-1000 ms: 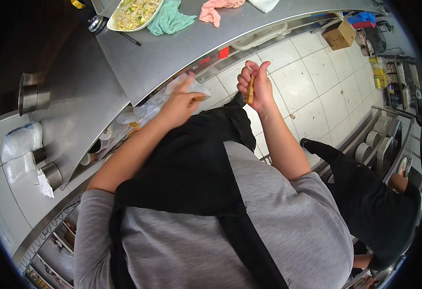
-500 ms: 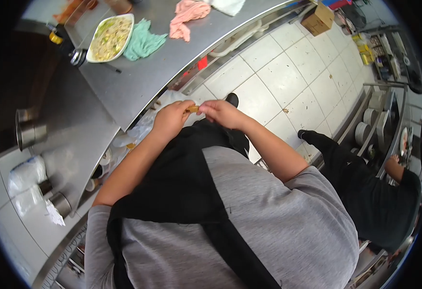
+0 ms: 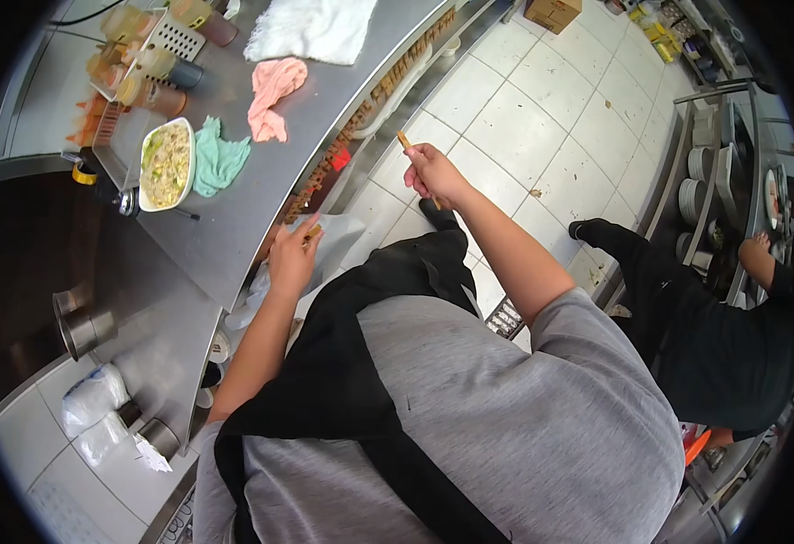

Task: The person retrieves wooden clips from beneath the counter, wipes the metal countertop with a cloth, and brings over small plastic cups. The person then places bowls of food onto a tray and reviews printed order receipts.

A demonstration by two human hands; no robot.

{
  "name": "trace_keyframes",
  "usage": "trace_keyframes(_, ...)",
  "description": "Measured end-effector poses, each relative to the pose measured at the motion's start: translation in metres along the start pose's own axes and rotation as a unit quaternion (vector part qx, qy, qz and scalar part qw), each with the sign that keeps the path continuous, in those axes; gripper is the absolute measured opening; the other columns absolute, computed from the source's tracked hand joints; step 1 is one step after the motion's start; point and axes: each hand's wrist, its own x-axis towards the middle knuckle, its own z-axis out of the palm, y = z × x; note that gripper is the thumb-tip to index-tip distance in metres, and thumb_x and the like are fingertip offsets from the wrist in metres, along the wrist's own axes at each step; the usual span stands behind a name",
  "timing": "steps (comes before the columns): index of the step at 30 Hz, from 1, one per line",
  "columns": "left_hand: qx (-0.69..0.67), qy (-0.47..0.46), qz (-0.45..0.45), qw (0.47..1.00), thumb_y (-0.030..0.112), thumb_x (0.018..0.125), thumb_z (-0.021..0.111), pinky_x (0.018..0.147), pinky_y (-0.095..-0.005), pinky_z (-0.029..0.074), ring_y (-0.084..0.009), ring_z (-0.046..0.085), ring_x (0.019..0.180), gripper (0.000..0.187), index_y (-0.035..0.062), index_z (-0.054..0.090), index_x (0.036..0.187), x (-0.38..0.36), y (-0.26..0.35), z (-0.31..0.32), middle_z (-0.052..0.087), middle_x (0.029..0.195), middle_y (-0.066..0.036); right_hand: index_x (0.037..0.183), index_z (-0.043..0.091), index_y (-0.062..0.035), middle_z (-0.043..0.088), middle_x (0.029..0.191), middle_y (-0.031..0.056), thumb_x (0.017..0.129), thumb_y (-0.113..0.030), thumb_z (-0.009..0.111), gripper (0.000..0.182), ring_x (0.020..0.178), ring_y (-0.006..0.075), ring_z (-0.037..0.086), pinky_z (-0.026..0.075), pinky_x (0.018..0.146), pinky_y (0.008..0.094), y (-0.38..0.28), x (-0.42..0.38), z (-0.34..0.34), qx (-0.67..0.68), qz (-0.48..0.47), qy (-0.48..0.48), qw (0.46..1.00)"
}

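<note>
My right hand [image 3: 435,172] is raised over the floor beyond the counter's edge, its fingers closed around a thin tan strip [image 3: 403,139]. One end sticks out above the fingers and the other shows below them. Lower and further left, my left hand [image 3: 290,258] is closed at the counter's front edge. A small tan piece [image 3: 314,232] shows at its fingertips; I cannot make out its kind. Beside that hand hangs a clear plastic bag [image 3: 338,238].
On the steel counter [image 3: 234,181] stand a white dish of food [image 3: 169,163], a green cloth [image 3: 221,156], a pink cloth [image 3: 275,98], a white towel [image 3: 314,29] and several sauce bottles [image 3: 150,93]. A co-worker in black [image 3: 714,335] is at the shelving on the right.
My hands were together, pinching a small tan piece; now they are apart. The right hand moved up and away, the left down toward the counter edge. The view has turned, showing more of the counter.
</note>
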Motion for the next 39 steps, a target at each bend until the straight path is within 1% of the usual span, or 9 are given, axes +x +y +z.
trace_keyframes(6, -0.041, -0.021, -0.099, 0.994, 0.037, 0.094, 0.059, 0.087, -0.0456, 0.049, -0.0404, 0.061, 0.104, 0.033, 0.025, 0.064, 0.124, 0.025, 0.015, 0.003, 0.064, 0.109, -0.025, 0.113, 0.044, -0.0012, 0.053, 0.061, 0.0052, 0.103, -0.031, 0.045, 0.032, 0.041, 0.0111, 0.04, 0.034, 0.038, 0.0277, -0.035, 0.054, -0.03, 0.0, -0.027, 0.018, 0.999)
trace_keyframes(9, -0.012, -0.075, -0.168, 0.983, 0.041, 0.095, 0.056, 0.086, -0.0465, 0.05, -0.0393, 0.062, 0.102, 0.034, 0.0235, 0.064, 0.123, 0.031, 0.021, -0.001, 0.065, 0.111, -0.023, 0.113, 0.045, -0.0027, 0.051, 0.059, 0.0046, 0.102, -0.032, 0.046, 0.031, 0.041, 0.012, 0.04, 0.033, 0.038, 0.0291, -0.054, 0.077, -0.042, -0.01, -0.041, 0.027, 0.999)
trace_keyframes(15, -0.026, -0.067, -0.18, 0.981, 0.045, 0.095, 0.054, 0.085, -0.0469, 0.049, -0.0399, 0.063, 0.098, 0.039, 0.0166, 0.066, 0.119, 0.037, 0.025, -0.001, 0.065, 0.109, -0.022, 0.114, 0.046, -0.005, 0.048, 0.06, 0.0029, 0.103, -0.032, 0.045, 0.029, 0.042, 0.0113, 0.038, 0.032, 0.037, 0.0272, -0.092, 0.106, -0.07, -0.025, -0.048, 0.049, 0.997)
trace_keyframes(25, -0.017, -0.095, -0.212, 0.972, 0.055, 0.095, 0.047, 0.087, -0.0492, 0.047, -0.0429, 0.061, 0.099, 0.053, 0.008, 0.071, 0.102, 0.033, 0.015, 0.006, 0.063, 0.111, -0.025, 0.114, 0.05, -0.0058, 0.05, 0.061, 0.0035, 0.101, -0.034, 0.049, 0.031, 0.04, 0.011, 0.035, 0.028, 0.035, 0.0286, -0.127, 0.143, -0.094, -0.154, -0.048, -0.018, 0.987)
trace_keyframes(29, -0.069, -0.098, -0.25, 0.961, 0.055, 0.094, 0.046, 0.088, -0.0486, 0.046, -0.0406, 0.061, 0.101, 0.05, 0.0131, 0.074, 0.098, 0.033, 0.018, 0.006, 0.062, 0.116, -0.022, 0.13, 0.045, -0.0116, 0.049, 0.07, 0.0024, 0.099, -0.053, 0.043, 0.052, 0.044, 0.0097, 0.035, 0.031, 0.04, 0.0259, -0.133, 0.144, -0.114, -0.265, 0.026, -0.136, 0.954)
trace_keyframes(31, -0.062, -0.119, -0.272, 0.953, 0.054, 0.095, 0.046, 0.089, -0.0478, 0.046, -0.0391, 0.06, 0.102, 0.048, 0.0158, 0.074, 0.097, 0.034, 0.022, 0.002, 0.062, 0.118, -0.019, 0.14, 0.037, -0.0125, 0.051, 0.082, 0.0049, 0.094, -0.07, 0.033, 0.074, 0.052, 0.0112, 0.039, 0.036, 0.046, 0.0264, -0.144, 0.121, -0.115, -0.164, 0.116, -0.097, 0.975)
trace_keyframes(32, -0.068, -0.108, -0.26, 0.957, 0.054, 0.095, 0.046, 0.089, -0.0475, 0.046, -0.0378, 0.061, 0.102, 0.047, 0.0162, 0.074, 0.095, 0.032, 0.019, 0.004, 0.062, 0.116, -0.018, 0.14, 0.037, -0.0125, 0.051, 0.082, 0.0049, 0.094, -0.07, 0.033, 0.074, 0.052, 0.0112, 0.039, 0.036, 0.046, 0.0264, -0.145, 0.117, -0.119, -0.168, 0.119, -0.1, 0.974)
trace_keyframes(34, -0.074, -0.106, -0.257, 0.958, 0.054, 0.095, 0.046, 0.089, -0.0474, 0.046, -0.0375, 0.061, 0.102, 0.047, 0.0159, 0.074, 0.094, 0.03, 0.019, 0.003, 0.062, 0.115, -0.017, 0.144, 0.032, -0.0133, 0.051, 0.089, 0.0055, 0.085, -0.082, 0.022, 0.091, 0.063, 0.0128, 0.043, 0.041, 0.057, 0.0283, -0.143, 0.108, -0.124, 0.029, 0.125, -0.164, 0.978)
trace_keyframes(39, -0.092, -0.114, -0.261, 0.954, 0.053, 0.095, 0.047, 0.089, -0.0479, 0.046, -0.0375, 0.062, 0.1, 0.048, 0.0137, 0.074, 0.092, 0.031, 0.019, 0.0, 0.063, 0.111, -0.019, 0.143, 0.034, -0.0142, 0.054, 0.093, 0.007, 0.084, -0.082, 0.024, 0.09, 0.072, 0.0139, 0.045, 0.043, 0.069, 0.0306, -0.128, 0.073, -0.103, 0.181, 0.089, -0.264, 0.943)
